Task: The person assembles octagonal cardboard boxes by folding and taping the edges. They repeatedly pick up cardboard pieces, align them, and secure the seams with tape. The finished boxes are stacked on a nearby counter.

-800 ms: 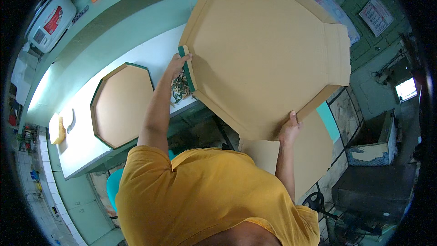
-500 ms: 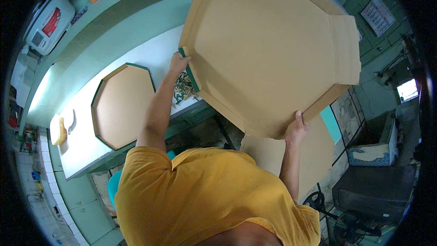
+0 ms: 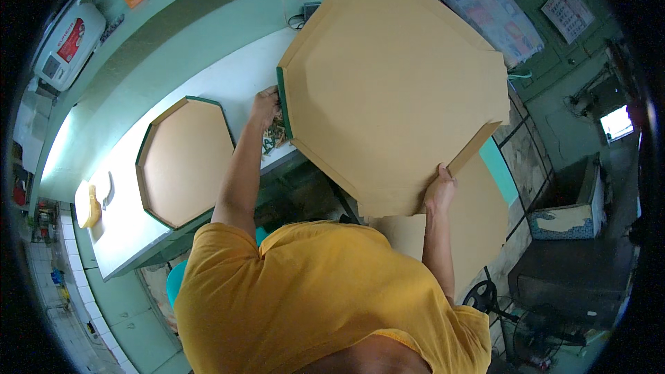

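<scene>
At far left, a white appliance (image 3: 66, 48) is set on a shelf, and below it a yellow item (image 3: 90, 206) is seen at the end of the white table (image 3: 119, 237). Beside it on the table an eight-sided cardboard tray (image 3: 185, 166) is laid flat. Its visible walls are raised and edged in green, so this piece is judged complete, though part of its right side is covered by the forearm.

Next, the left hand (image 3: 264, 108) is brought against the left edge of the board (image 3: 395, 90), with its fingers drawn in narrow; whether the edge is actually pinched cannot be told. Just below, a heap of small green and tan pieces (image 3: 271, 140) is left on the table.

The board is tilted between the two hands, partly over the table. It is judged only partly worked: green is seen along its left edge alone, the lower-right flap (image 3: 475, 147) is raised, and the right end is left nearly flat. The other edges are bare brown, so most of the shaping appears undone.

At right, the board's lower corner is gripped by the right hand (image 3: 439, 192), thumb on top. Beneath, another cardboard sheet (image 3: 479, 218) is partly covered.
</scene>
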A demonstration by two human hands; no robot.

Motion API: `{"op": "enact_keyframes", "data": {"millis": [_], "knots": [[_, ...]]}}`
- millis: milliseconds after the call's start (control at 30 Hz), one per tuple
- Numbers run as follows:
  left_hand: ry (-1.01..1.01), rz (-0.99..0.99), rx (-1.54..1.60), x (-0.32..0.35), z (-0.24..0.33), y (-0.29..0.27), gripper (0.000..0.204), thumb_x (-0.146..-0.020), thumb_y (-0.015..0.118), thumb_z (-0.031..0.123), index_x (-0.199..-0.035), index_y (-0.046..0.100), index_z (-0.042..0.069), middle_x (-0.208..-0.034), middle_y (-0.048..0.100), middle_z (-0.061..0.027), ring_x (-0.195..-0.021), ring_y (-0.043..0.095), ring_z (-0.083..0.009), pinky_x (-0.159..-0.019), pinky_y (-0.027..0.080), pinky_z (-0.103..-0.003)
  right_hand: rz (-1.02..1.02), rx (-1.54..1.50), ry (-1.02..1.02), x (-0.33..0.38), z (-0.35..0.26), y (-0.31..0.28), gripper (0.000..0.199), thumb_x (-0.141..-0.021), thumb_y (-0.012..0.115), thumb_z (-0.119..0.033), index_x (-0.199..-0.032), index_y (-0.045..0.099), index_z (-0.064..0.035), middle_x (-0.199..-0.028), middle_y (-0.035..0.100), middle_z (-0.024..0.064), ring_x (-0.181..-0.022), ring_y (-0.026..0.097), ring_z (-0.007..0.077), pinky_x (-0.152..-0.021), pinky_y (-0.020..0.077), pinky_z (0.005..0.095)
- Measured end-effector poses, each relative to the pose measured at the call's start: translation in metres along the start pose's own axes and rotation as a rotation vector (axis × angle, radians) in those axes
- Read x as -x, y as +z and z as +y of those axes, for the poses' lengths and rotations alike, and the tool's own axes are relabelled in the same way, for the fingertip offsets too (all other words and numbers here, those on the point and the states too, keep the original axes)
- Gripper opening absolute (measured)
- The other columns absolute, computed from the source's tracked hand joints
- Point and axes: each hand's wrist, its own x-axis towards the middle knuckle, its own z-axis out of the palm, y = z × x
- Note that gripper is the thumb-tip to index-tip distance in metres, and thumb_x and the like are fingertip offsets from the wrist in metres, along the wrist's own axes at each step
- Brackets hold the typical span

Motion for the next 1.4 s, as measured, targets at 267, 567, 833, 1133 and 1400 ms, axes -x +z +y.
{"op": "enact_keyframes", "data": {"millis": [267,567,833,1133,1400], "knots": [[0.092,0.549,-1.343,0.012,-0.019,-0.035,0.049,-0.076,0.072,0.038,-0.113,0.064,0.007,-0.12,0.061,-0.0181,-0.116,0.054,-0.0333,-0.106,0.033,-0.047,0.338,-0.009,0.078,-0.003,-0.002,-0.214,0.02,-0.088,0.056,-0.013,-0.071,0.046,-0.014,-0.061,0.038,-0.0035,-0.051,0.039,0.0122,-0.048,0.0314,0.0299],[0.563,-0.171,-0.956,0.077,-0.097,0.185,0.028,-0.095,0.046,0.026,-0.096,0.062,0.003,-0.088,0.065,-0.0165,-0.082,0.062,-0.0369,-0.083,0.045,-0.04,0.498,-0.44,0.315,0.086,0.085,-0.394,0.017,-0.087,0.045,-0.016,-0.097,0.053,-0.004,-0.096,0.057,0.0144,-0.095,0.055,0.0323,-0.091,0.0437,0.051],[0.858,-1.399,-1.268,0.227,-0.198,0.305,0.041,-0.077,0.058,0.014,-0.118,0.059,0.009,-0.115,0.058,-0.0132,-0.115,0.049,-0.0341,-0.1,0.035,-0.049,0.678,0.94,-0.223,0.141,0.072,-0.389,0.025,-0.082,0.055,-0.009,-0.105,0.056,-0.0018,-0.106,0.057,0.0156,-0.107,0.051,0.0317,-0.092,0.0411,0.0459],[0.725,-1.544,-1.293,0.225,-0.241,0.294,0.023,-0.077,0.068,0.03,-0.093,0.071,0.015,-0.102,0.063,-0.0075,-0.11,0.051,-0.029,-0.107,0.022,-0.055,-0.49,1.622,-0.825,0.117,0.012,-0.404,0.016,-0.076,0.064,-0.024,-0.09,0.066,-0.0157,-0.097,0.063,0.0032,-0.107,0.054,0.0262,-0.098,0.0379,0.0423],[0.886,-1.221,-1.213,0.245,-0.263,0.305,0.02,-0.082,0.064,0.025,-0.093,0.069,0.008,-0.1,0.064,-0.0138,-0.107,0.054,-0.032,-0.11,0.021,-0.05,-0.484,1.421,-0.684,0.092,0.029,-0.387,0.024,-0.064,0.061,-0.008,-0.087,0.067,-0.0119,-0.084,0.063,0.0108,-0.083,0.06,0.0303,-0.071,0.049,0.0414]]}}
